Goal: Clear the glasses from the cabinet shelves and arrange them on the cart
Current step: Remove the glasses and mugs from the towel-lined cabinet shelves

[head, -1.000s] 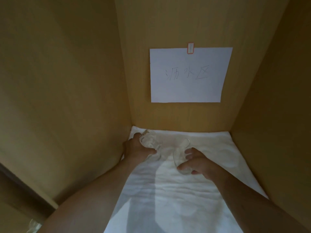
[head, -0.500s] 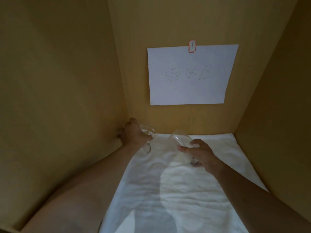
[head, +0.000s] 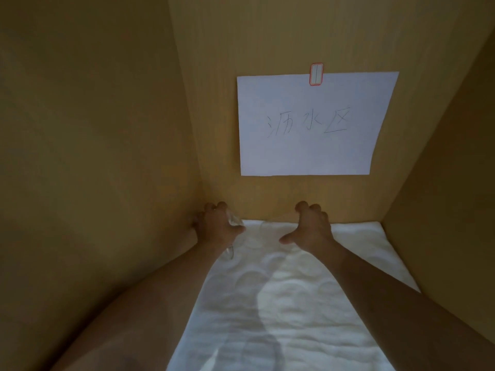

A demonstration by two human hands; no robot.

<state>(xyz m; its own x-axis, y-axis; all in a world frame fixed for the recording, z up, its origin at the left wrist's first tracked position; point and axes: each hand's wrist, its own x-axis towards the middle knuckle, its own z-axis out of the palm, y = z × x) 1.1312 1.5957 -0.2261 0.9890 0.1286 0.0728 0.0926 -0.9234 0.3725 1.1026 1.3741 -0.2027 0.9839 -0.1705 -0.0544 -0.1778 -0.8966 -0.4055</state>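
The left wall (head: pixel 93 156) of the cabinet is plain yellow-brown wood. Just right of it, in the back left corner, is the left hand (head: pixel 218 228), w/ fingers curled round a clear glass (head: pixel 234 222); the glass lies tilted under the palm, and a part of it shows below the wrist, touching the white cloth (head: pixel 281 317). The cloth covers the shelf floor, from the back wall to the front.

Right of the left hand, near the back edge of the cloth, a second glass (head: pixel 267 227) is faintly visible. It is very transparent, so I cannot tell if it stands upright. The right hand (head: pixel 310 228) is above and right of this glass, fingers bent like a claw and thumb spread out; whether they grip the glass or only hover, I cannot tell.

On the back wall, above the right hand, hangs a white paper (head: pixel 316 124) w/ handwritten characters, fixed at the top w/ a red-edged sticker (head: pixel 316 74). The right wall (head: pixel 442 170) is approx. the same wood.
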